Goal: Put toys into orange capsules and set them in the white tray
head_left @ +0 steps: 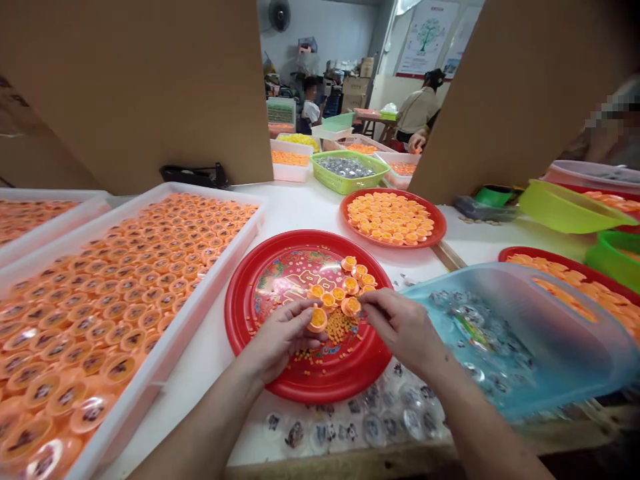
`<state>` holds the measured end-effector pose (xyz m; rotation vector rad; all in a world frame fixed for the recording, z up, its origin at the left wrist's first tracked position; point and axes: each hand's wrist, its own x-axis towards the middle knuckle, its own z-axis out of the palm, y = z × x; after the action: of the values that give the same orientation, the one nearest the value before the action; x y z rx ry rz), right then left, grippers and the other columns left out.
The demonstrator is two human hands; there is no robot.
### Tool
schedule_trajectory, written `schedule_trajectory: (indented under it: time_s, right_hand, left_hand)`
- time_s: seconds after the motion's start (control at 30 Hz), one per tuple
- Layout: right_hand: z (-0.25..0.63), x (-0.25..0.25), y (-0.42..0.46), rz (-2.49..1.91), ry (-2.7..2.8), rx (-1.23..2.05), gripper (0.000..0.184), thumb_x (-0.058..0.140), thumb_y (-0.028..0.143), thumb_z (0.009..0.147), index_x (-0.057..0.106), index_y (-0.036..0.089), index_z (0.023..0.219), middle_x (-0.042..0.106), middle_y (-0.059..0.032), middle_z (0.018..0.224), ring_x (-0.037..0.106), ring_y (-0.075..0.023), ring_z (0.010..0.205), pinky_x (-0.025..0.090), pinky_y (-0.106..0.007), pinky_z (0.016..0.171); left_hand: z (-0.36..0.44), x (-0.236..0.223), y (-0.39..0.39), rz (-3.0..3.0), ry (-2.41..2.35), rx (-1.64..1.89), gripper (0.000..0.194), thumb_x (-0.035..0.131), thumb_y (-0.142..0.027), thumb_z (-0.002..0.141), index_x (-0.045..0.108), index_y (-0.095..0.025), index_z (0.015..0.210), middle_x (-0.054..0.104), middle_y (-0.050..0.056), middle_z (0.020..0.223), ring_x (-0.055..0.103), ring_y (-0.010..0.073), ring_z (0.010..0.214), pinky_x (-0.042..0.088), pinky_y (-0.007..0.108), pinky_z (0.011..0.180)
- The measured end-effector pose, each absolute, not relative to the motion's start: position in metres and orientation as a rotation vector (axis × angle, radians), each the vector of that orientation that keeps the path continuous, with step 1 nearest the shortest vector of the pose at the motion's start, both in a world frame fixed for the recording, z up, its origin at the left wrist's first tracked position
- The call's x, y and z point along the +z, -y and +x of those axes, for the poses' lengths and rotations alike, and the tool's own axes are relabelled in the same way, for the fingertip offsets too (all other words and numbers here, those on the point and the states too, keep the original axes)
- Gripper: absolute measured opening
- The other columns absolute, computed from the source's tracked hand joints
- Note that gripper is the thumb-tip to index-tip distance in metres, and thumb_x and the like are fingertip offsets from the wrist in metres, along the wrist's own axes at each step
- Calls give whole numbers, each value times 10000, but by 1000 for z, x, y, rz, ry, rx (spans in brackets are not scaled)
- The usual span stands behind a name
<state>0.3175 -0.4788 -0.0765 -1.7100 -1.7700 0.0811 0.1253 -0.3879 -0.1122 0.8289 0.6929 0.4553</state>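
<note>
A small orange cup (317, 320) filled with yellow beads sits between the thumb and fingers of my left hand (287, 328), above a round red tray (245, 287). My right hand (397, 323) is closed in a pinch at the edge of another orange cup (351, 307) with yellow filling; the exact contact is partly hidden by the fingers. Several more filled cups (338, 294) stand on the tray just beyond both hands. Below them lies a heap of loose yellow beads (340, 327), with stray beads scattered about the tray.
On the left, a white tray (200, 313) holds rows of orange cups with printed clear tops. Clear printed discs (373, 427) lie along the front edge. A blue basket (560, 360) stands right. Behind are a red plate of orange pieces (390, 217) and cardboard panels (150, 87).
</note>
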Motion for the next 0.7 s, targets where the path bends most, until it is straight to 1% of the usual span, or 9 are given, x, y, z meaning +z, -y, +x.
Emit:
schedule_trajectory:
  time_s: [0.17, 0.23, 0.33, 0.4, 0.47, 0.53, 0.6, 0.7]
  right_hand:
    - [278, -88, 448, -1681, 1885, -194, 188, 363, 142, 911, 551, 139, 915, 592, -117, 828, 596, -237, 772, 479, -351, 663]
    - [267, -92, 445, -1630, 1923, -192, 178, 364, 127, 915, 542, 132, 928, 585, -115, 818, 593, -231, 756, 477, -344, 657]
    - [261, -94, 448, -1508, 1899, -20, 142, 393, 122, 916, 530, 144, 945, 596, -97, 833, 590, -208, 772, 478, -327, 679]
    - [264, -93, 449, -1445, 1855, 142, 129, 424, 126, 911, 542, 167, 943, 607, -82, 885, 588, -196, 832, 481, -320, 722]
    - [270, -92, 449, -1392, 1807, 297, 112, 475, 125, 891, 566, 191, 894, 614, -59, 926, 585, -185, 884, 481, -312, 763]
    - [276, -92, 448, -1368, 1751, 411, 85, 540, 126, 860, 579, 202, 859, 619, -32, 897, 590, -171, 866, 485, -297, 755]
    - [282, -91, 448, -1368, 1714, 471, 125, 590, 130, 832, 591, 208, 930, 618, -15, 874, 593, -157, 819, 491, -284, 729]
    - [287, -88, 450, -1370, 1775, 472, 278, 590, 128, 833, 588, 213, 1097, 601, -31, 944, 584, -154, 837, 489, -291, 744]
  left_hand:
    - [126, -113, 387, 760, -625, 526, 263, 644, -277, 789, 524, -154, 988, 618, 23, 817, 653, 114, 647, 517, 183, 585]
    - [126, -113, 386, 735, -612, 571, 280, 672, -278, 766, 513, -156, 961, 611, 9, 783, 637, 106, 650, 521, 196, 598]
    - [126, -115, 384, 715, -607, 619, 305, 706, -267, 737, 502, -159, 936, 604, -7, 745, 615, 97, 652, 528, 222, 630]
    - [126, -116, 384, 713, -604, 627, 307, 716, -264, 728, 494, -159, 912, 610, -7, 735, 614, 99, 660, 530, 236, 652]
    - [126, -116, 384, 718, -598, 622, 309, 723, -267, 722, 493, -158, 897, 617, -2, 737, 618, 102, 666, 530, 236, 656]
    - [126, -116, 384, 729, -593, 607, 294, 715, -280, 729, 507, -153, 894, 617, 2, 744, 624, 107, 668, 531, 229, 642]
    - [127, -116, 385, 722, -583, 592, 265, 678, -314, 762, 532, -143, 903, 620, 14, 760, 628, 109, 661, 536, 228, 632]
    - [127, -115, 386, 705, -572, 576, 250, 628, -325, 799, 563, -127, 938, 636, 40, 801, 639, 121, 680, 550, 252, 657]
